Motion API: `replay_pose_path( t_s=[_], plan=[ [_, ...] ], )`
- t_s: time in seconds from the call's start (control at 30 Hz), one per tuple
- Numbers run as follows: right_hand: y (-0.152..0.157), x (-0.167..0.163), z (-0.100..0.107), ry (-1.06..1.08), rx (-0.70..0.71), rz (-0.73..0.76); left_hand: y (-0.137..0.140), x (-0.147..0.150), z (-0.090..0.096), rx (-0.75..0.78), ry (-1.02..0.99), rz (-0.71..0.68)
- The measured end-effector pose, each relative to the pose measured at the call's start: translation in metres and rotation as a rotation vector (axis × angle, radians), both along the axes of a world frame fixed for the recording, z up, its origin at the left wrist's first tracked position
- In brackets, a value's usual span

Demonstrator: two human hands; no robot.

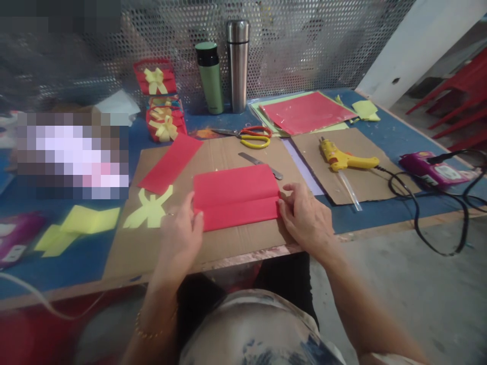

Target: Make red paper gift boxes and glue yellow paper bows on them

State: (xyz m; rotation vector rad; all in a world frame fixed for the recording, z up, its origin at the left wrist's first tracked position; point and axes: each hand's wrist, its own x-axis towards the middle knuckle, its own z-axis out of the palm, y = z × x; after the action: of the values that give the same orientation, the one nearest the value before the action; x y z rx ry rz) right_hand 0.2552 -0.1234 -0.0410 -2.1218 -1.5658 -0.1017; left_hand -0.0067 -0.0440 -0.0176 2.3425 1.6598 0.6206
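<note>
Both your hands stand apart, left hand (pixel 184 230) and right hand (pixel 306 215) pinching opposite ends of the folded red paper (pixel 236 190) over the cardboard's (pixel 228 249) middle; flat or slightly lifted, hard to tell. Risks: uneven pull could skew the crease; your left wrist could snag the yellow cut-out (pixel 154 214) at the cardboard's left.

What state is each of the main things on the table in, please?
Red paper: creased lengthwise, between left hand and right hand.
Scissors: lying down, handles apart.
Green bottle: upright, lid on.
Steel flask: upright, lid on.
Glue gun: lying on cardboard.
Yellow cutout: lying loose.
</note>
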Motion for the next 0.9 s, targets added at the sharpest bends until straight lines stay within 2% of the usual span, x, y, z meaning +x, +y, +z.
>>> replay_pose_path(
  t_s=[0.13,0.3,0.7,0.9],
  plan=[
    [-0.001,-0.001,0.003,0.002,-0.076,-0.039,-0.003,0.002,-0.001,-0.006,-0.015,0.039],
    [-0.004,0.001,0.003,-0.005,-0.142,-0.074,-0.010,0.006,0.001,-0.085,-0.020,0.087],
    [-0.004,0.001,0.002,0.013,-0.160,-0.082,-0.015,0.011,0.005,-0.158,-0.041,0.155],
    [-0.005,0.002,-0.002,-0.016,-0.111,-0.078,-0.016,0.011,0.004,-0.134,-0.056,0.134]
  ],
)
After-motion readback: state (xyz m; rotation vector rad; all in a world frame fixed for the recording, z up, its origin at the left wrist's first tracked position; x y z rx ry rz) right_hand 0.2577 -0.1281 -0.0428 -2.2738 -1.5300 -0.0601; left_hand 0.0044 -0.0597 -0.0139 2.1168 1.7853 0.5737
